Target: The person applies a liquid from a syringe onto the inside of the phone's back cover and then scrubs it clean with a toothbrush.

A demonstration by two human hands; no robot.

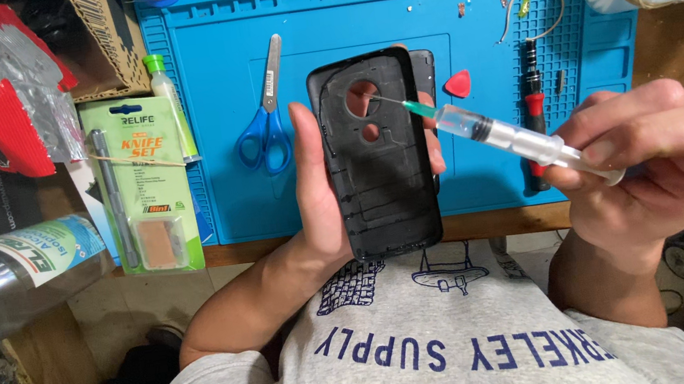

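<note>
Black phone back cover (pixel 377 156) clamped in your left hand (pixel 318 195), inner side up (above the blue mat (pixel 221 146)). Your right hand (pixel 662 150) pinches a clear syringe (pixel 511 139), needle tip at the round camera hole. Blue scissors (pixel 266 118) lie just left.

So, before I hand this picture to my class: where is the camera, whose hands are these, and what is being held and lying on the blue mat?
The camera sits on the person's head and looks down, so both hands are their own. The left hand holds a black phone back cover upright, inner side showing. The right hand grips a clear syringe whose needle tip points at the cover's round camera hole. On the blue work mat lie blue-handled scissors, a red triangular pick and a red-and-black screwdriver. Left of the mat lies a green-carded knife set.
</note>
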